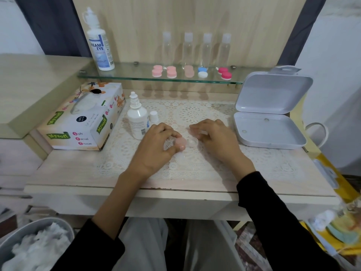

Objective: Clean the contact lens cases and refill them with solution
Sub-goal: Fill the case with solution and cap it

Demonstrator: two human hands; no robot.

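one pale pink cap (180,142) is pinched between the curled thumb and fingers of the left hand (154,147), just right of the solution bottle (137,118). the lens case (192,142), small and clear to white, is laid on the lace mat (195,163), also right of the bottle, between both hands. the right hand (214,137), farther right of the bottle, is curled over the case's far end. a faint pinkish piece is blurred under its fingertips, and whether it is gripped cannot be told.

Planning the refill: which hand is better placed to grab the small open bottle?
Probably left: the left hand lies right beside the small bottle; the right hand is across the lens case.
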